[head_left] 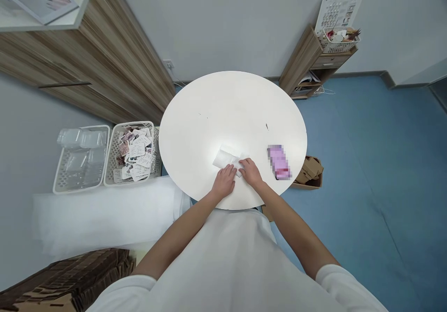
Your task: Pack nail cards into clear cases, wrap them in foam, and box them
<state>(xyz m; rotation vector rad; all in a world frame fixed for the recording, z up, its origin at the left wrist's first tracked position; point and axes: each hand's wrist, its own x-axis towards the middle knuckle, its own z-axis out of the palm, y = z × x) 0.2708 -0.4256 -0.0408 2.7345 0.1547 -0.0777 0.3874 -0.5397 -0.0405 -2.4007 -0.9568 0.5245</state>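
A thin, whitish, slightly see-through sheet [224, 157], perhaps a plastic bag or foam wrap, lies creased near the front of a round white table [226, 102]. On its near edge, my left hand [224, 181] has its fingers bent and close together, gripping the material. My right hand [250, 172] pinches the right part of it with curled fingers. The two hands' fingertips are close to each other. Whether something lies inside or beneath the sheet is hidden by the fingers. To the right, apart from my hands, rests a phone [279, 162] with a blurred purple screen.
Left of the table stand a white basket of printed cards [137, 150] and a basket of clear plastic boxes [85, 156]. White sheeting [108, 209] is stacked nearer me, above folded cardboard [70, 279]. A cardboard box [309, 173] sits on the floor at right.
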